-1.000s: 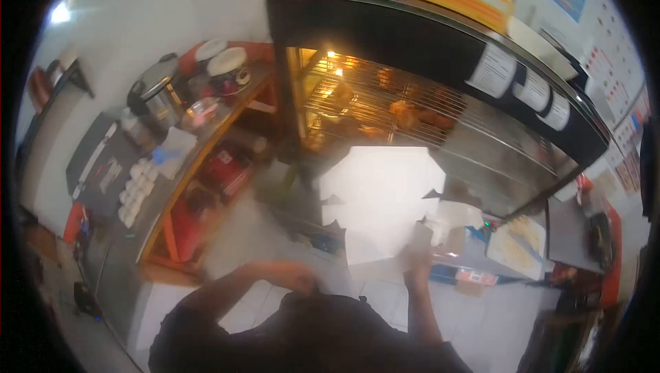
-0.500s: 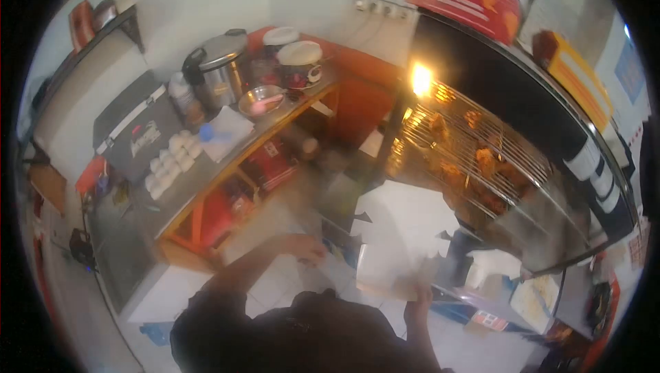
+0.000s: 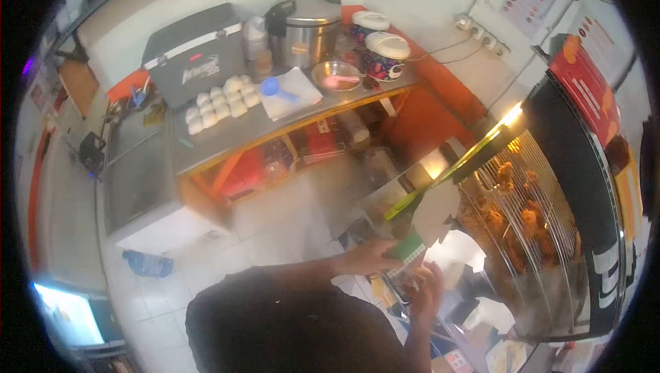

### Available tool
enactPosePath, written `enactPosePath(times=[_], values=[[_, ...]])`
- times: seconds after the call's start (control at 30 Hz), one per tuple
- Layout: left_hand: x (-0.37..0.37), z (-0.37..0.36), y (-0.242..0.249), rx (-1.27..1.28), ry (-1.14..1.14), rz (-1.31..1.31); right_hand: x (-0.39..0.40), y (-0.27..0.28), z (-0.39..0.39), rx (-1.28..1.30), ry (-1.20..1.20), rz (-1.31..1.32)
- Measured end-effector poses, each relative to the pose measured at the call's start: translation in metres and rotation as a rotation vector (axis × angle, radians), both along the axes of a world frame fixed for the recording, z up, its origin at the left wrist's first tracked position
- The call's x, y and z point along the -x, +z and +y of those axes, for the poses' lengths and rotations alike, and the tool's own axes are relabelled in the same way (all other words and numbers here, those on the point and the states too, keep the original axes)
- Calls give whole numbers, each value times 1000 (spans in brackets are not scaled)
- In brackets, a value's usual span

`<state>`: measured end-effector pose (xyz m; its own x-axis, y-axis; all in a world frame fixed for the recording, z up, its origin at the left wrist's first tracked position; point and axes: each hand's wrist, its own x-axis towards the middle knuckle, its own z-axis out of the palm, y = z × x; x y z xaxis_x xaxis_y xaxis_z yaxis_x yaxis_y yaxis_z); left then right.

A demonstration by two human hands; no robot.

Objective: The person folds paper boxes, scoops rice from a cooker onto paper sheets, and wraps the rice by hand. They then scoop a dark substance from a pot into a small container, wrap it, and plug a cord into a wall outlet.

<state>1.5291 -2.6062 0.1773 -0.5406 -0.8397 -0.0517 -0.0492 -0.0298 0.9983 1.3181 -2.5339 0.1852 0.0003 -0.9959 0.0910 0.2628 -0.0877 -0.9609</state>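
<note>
My left hand [image 3: 371, 257] is closed on the edge of a green and white paper carton [image 3: 411, 248], with a pale rounded flap standing up from it. Bent fingers of my right hand [image 3: 426, 292] press against the carton's lower side. Blur and the fingers hide part of its shape. Just beyond my hands lies a white cut-out cardboard sheet [image 3: 459, 255]. Another white piece [image 3: 489, 314] rests to the right of my right hand.
A lit display case with fried pieces on a wire rack [image 3: 529, 218] stands at the right. Along the back, a counter [image 3: 240, 140] holds white wrapped portions [image 3: 218, 106], a grey cooler [image 3: 196, 57], a large steel cooker [image 3: 309, 33] and a metal bowl [image 3: 335, 70].
The view has turned left. My left hand has moved from free air to the carton beside my right hand. The large white sheet my right hand held now shows green and upright flaps.
</note>
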Motion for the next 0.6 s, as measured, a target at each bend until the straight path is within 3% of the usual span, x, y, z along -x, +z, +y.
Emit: enactPosePath(times=[0.1,0.13,0.17,0.23,0.27,0.4,0.43,0.5,0.57,0.6], values=[[-9,20,-34,-349,1,198,-15,26,-10,122,-133,407],[-12,29,-26,-463,-48,217,-18,30,-14,180,-144,568],[-15,38,-17,-579,-93,230,-20,26,-18,176,-143,566],[-9,50,-57,-495,-136,204,-25,13,-26,165,-143,561],[-14,49,-36,-378,-219,99,-27,11,-28,158,-158,576],[-13,59,-44,-219,-74,56,-37,12,-30,203,-130,823],[-12,60,-45,-328,-59,115,-36,4,-28,64,-97,827],[-15,62,-11,-556,-67,214,-29,1,-32,322,134,1066],[-13,64,-10,-509,-37,203,-35,21,-24,332,297,897],[-11,65,-23,-466,-40,215,-38,34,-19,351,259,984]])
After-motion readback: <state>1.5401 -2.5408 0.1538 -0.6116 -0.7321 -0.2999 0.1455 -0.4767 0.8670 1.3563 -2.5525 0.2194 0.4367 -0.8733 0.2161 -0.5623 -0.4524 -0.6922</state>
